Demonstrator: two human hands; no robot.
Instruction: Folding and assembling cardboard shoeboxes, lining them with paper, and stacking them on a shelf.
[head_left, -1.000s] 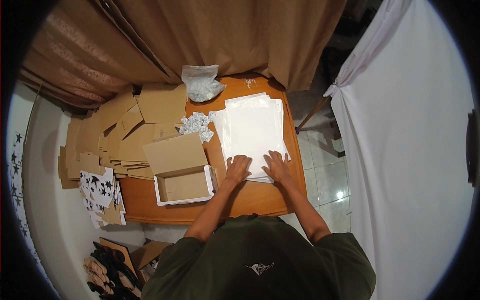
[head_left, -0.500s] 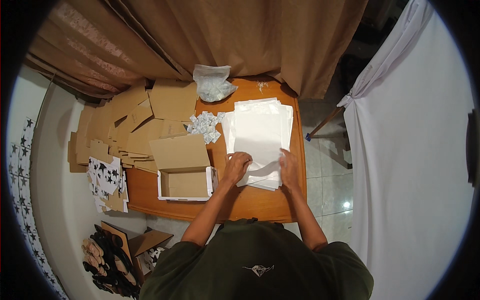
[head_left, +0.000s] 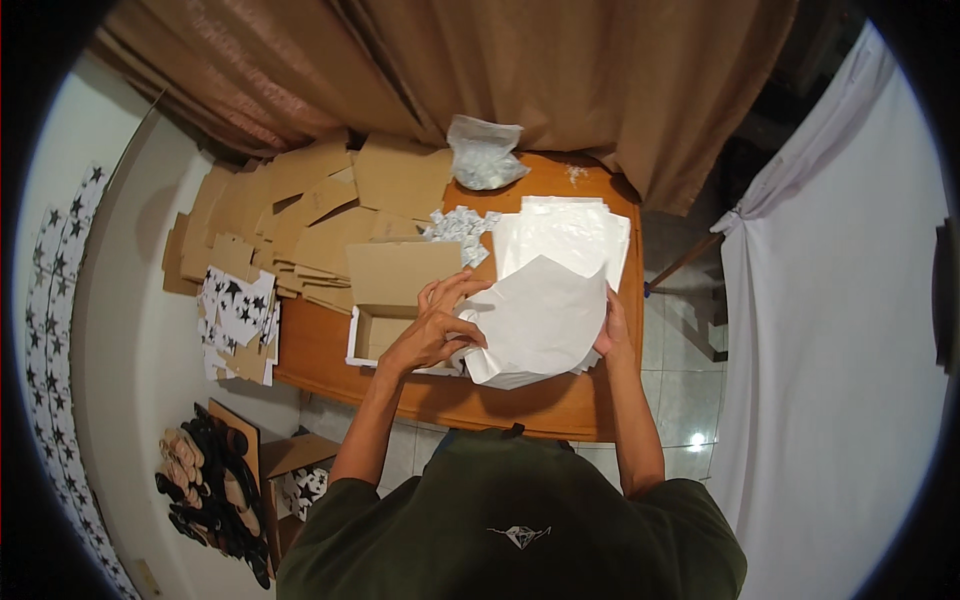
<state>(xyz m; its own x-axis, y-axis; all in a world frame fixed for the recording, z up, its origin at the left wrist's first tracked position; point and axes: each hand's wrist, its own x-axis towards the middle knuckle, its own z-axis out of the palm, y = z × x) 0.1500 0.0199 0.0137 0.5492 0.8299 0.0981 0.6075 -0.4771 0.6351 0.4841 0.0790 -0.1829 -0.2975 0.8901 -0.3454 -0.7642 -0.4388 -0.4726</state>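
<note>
White sheet (head_left: 545, 315): thin, glossy, slightly see-through, paper or plastic film, cannot tell which. Top edge sags in a shallow V, lower left edge curls under. It is lifted off the white stack (head_left: 570, 235) and held over the near part of the wooden table (head_left: 545, 405), just right of the open box (head_left: 385, 335).

Left hand (head_left: 432, 330): fingers spread and curled, thumb and fingertips pinching the sheet's left edge. Right hand (head_left: 610, 335): mostly hidden behind the sheet's right edge, grips that edge; exact finger state cannot be told.

Versus half a second ago: both hands lay flat on the near end of the stack, sheet flat with the rest. Now the sheet is raised and bowed, and the hands are at its sides. Box, stack and table things unchanged; view shifts a little.

Surface: orange-brown wooden table. Open box is white-rimmed with a brown inside and its cardboard lid flap standing up. Behind it a pile of small crumpled white packets (head_left: 462, 228), and a clear plastic bag (head_left: 483, 155) at the far edge. Flat cardboard blanks (head_left: 300, 205) spread over the left side, with star-printed black and white pieces (head_left: 240, 310) beside them.

Room: brown curtain (head_left: 450, 60) behind the table, white cloth (head_left: 830, 300) hanging on the right, pale tiled floor, dark sandals (head_left: 205, 485) low left near a small carton (head_left: 300, 475).
</note>
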